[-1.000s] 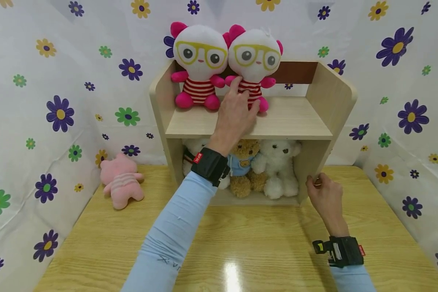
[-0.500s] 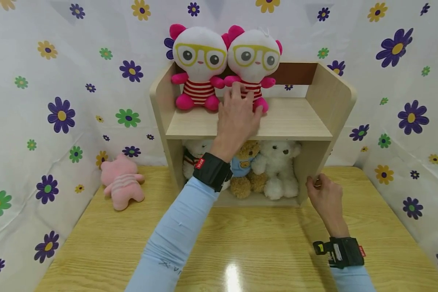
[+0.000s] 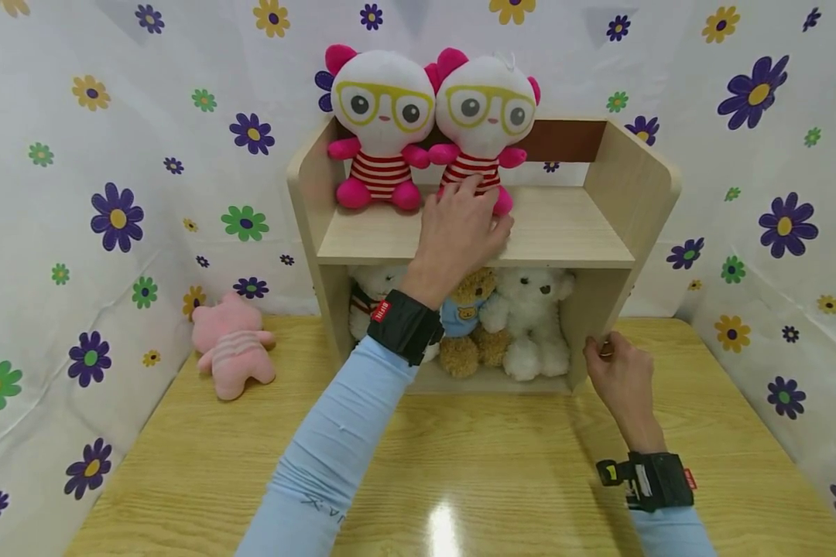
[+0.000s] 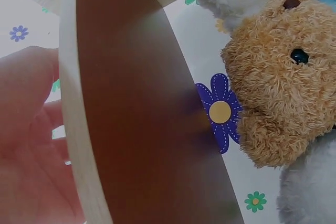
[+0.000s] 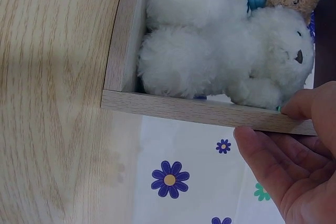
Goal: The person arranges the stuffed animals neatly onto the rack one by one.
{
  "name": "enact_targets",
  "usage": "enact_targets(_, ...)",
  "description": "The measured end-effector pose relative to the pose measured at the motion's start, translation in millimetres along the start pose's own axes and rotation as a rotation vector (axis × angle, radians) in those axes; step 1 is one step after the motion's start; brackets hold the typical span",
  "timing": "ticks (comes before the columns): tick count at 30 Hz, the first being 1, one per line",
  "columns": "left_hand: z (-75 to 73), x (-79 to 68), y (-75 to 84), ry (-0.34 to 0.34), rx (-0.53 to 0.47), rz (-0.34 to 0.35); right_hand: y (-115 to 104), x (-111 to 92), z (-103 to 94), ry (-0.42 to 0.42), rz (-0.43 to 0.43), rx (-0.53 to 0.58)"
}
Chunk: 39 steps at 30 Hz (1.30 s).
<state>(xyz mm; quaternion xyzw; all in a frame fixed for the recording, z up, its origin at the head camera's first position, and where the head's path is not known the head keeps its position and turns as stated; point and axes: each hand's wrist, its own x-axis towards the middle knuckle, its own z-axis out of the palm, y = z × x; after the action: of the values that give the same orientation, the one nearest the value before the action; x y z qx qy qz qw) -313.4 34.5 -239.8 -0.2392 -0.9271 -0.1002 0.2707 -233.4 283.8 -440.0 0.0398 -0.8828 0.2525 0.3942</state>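
Two plush pandas with pink ears, yellow glasses and red striped outfits sit side by side on the upper board of a small wooden shelf [image 3: 564, 232]. My left hand [image 3: 460, 232] is over that board, with its fingertips in front of the lower body of the right panda [image 3: 484, 116]. The left panda [image 3: 383, 93] stands apart from the hand. My right hand [image 3: 623, 379] grips the shelf's right side panel [image 5: 194, 109], its thumb inside and its fingers outside. In the left wrist view the left hand [image 4: 31, 140] is partly hidden behind the board's edge.
Below the upper board sit a white plush bear [image 3: 532, 325], a brown bear [image 3: 460, 356] in a blue top, and another white plush toy partly hidden by my left arm. A pink plush pig [image 3: 233, 348] lies on the wooden table [image 3: 488, 464] at left.
My left hand has slid down the right panda from chest level to its legs, fingers spreading a little. The pandas stay in place, and my right hand keeps its grip.
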Motion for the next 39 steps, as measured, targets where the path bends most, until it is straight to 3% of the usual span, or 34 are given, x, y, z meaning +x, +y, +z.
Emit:
enact_targets(8,3.3,4.2,-1.0,-0.081,-0.006,-0.015,1.7,-0.6,0.3,-0.003,0.011,-0.006)
enact_targets(12,3.6,3.4,-2.2,-0.083,-0.024,-0.013,1.4,-0.9,0.6,-0.015,0.026,-0.003)
enact_targets(18,1.4,-4.0,-3.4,-0.013,-0.094,0.027,-0.3,-0.5,-0.7,-0.023,0.036,0.001)
enact_targets(31,-15.7,-39.1,3.9,0.152,-0.222,0.214,0.3,-1.9,0.1,-0.017,0.032,-0.003)
enact_targets(39,-16.8,-60.5,9.7,0.19,-0.237,0.297,-1.4,-1.4,-0.8,-0.007,0.01,-0.006)
